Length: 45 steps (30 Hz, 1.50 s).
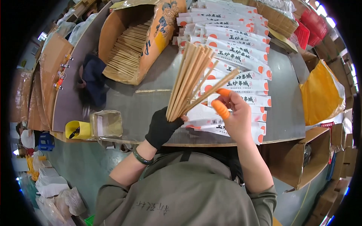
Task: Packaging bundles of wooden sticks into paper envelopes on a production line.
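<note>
My left hand [163, 127], in a black glove, is closed around the lower end of a bundle of wooden chopsticks [190, 79]. The bundle stands tilted over the table, its upper ends spread, and a few sticks fan out to the right. Beside these stray sticks is my right hand [235, 113], with orange finger covers on thumb and index finger. Those two fingertips are apart, with nothing seen between them; whether the index tip touches a stick I cannot tell. Rows of white paper chopstick sleeves [241, 84] with orange dots lie overlapping behind and beneath the right hand.
An open cardboard box [154, 49] of more chopsticks lies at the back left. Dark cloth [94, 81], a yellow cup [78, 130] and a clear plastic container [107, 123] sit at the left. An orange-yellow bag [322, 92] and an open carton [301, 158] stand to the right.
</note>
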### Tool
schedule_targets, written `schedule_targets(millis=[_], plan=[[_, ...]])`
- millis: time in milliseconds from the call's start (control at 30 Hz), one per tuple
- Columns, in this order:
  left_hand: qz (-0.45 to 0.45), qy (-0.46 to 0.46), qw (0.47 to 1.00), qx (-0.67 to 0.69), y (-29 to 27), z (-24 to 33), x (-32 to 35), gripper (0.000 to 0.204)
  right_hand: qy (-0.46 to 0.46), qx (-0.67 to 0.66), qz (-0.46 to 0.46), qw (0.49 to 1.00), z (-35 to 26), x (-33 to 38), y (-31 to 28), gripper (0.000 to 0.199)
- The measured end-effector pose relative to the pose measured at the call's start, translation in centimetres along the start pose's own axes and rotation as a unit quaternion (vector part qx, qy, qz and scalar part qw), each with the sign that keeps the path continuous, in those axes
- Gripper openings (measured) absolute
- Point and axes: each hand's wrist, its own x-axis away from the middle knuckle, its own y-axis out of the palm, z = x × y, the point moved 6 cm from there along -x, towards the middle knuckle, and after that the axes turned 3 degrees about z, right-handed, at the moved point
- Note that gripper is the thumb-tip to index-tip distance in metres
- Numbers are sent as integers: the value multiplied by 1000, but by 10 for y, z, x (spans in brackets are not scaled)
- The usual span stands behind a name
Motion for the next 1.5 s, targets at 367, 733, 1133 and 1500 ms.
schedule_targets(millis=[367,733,1133,1500], plan=[[4,-85,991,105,4,-14,-1,19,159,-108,49,980,19,-12,-4,19],[119,-105,948,276,3,-42,-23,16,-238,353,-83,901,21,33,23,36],[79,-176,946,262,-8,-10,-11,21,-178,296,70,936,6,-34,-24,23],[-32,-215,922,320,9,16,17,36,217,-349,47,910,48,-13,-10,22]])
